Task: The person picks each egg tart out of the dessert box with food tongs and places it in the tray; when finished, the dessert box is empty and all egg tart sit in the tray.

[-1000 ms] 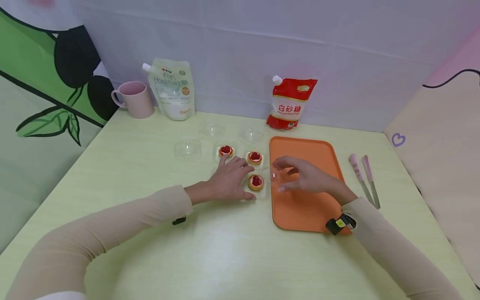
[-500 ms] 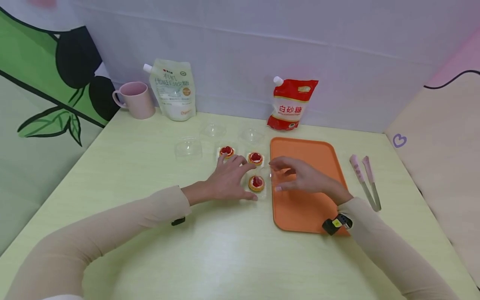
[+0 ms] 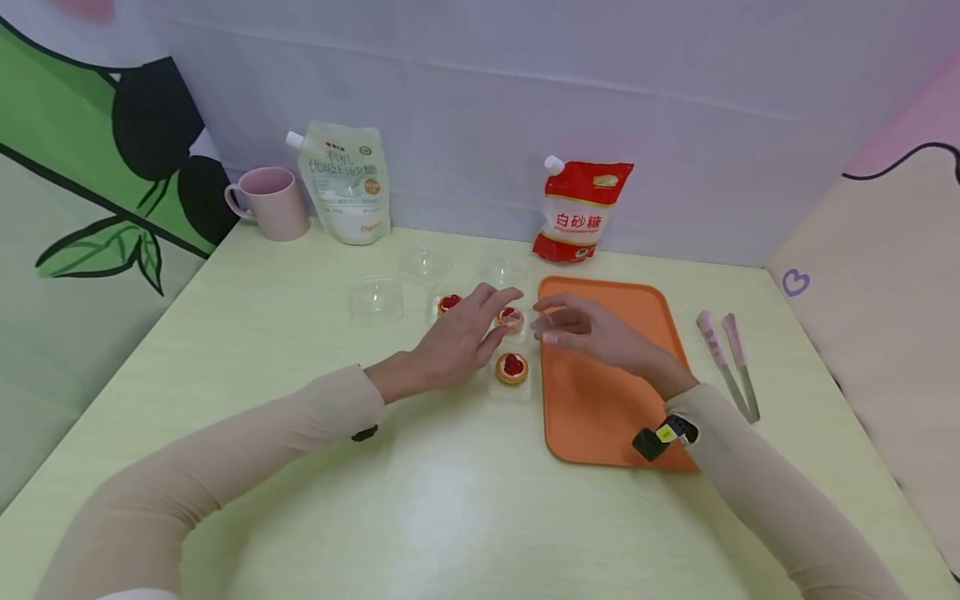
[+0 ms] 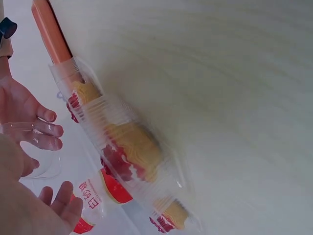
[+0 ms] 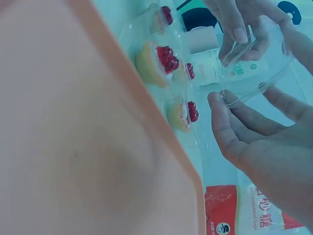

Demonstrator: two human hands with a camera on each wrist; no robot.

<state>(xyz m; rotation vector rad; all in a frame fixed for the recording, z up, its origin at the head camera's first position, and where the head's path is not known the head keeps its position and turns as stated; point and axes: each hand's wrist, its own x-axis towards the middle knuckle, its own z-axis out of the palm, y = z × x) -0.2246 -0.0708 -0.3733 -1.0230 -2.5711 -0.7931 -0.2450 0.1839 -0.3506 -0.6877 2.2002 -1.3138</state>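
Observation:
Between my two hands is a clear plastic lid (image 5: 266, 66), above the tarts. My right hand (image 3: 592, 333) pinches its near side between thumb and fingers, over the orange tray's left edge. From the other side my left hand (image 3: 457, 337) holds it, thumb and fingers at the rim in the right wrist view. Below are small tarts with red topping in clear plastic bases: a front tart (image 3: 512, 368), a right rear tart (image 3: 511, 319) and a left rear tart (image 3: 449, 303). Another tart, seen in the right wrist view, is hidden by my left hand in the head view.
Three clear lids lie behind the tarts, including a left lid (image 3: 376, 298). The orange tray (image 3: 607, 417) lies to the right, with pink-handled tongs (image 3: 731, 362) beyond. Along the back stand a pink mug (image 3: 273, 208), a pale green pouch (image 3: 345, 183) and a red sugar pouch (image 3: 581, 212).
Both hands have risen away from the front tart, toward the back, with the lid between them. My left hand has turned, uncovering the front tart's base. The tarts have stayed put.

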